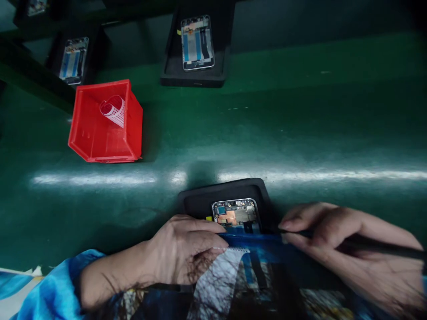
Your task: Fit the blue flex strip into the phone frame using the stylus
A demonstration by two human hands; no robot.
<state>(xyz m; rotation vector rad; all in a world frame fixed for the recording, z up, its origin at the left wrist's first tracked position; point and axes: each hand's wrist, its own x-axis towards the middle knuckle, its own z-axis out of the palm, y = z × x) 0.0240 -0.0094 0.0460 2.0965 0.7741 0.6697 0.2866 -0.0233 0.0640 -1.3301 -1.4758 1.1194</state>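
An opened phone, its circuit board and copper patch showing, lies in a black tray at the lower middle. My left hand is at the phone's left side, fingers pinched on a white perforated sheet that hangs down toward me. Right of the tray, my right hand has thumb and fingers closed around a slim black tool that looks like tweezers; its tip is hard to make out. Dark strands and blue reflections blur the lower part of the phone.
A red bin with a curled white dotted sheet inside stands on the green tabletop at left. Behind are another black tray with an open phone, and a further phone at far left.
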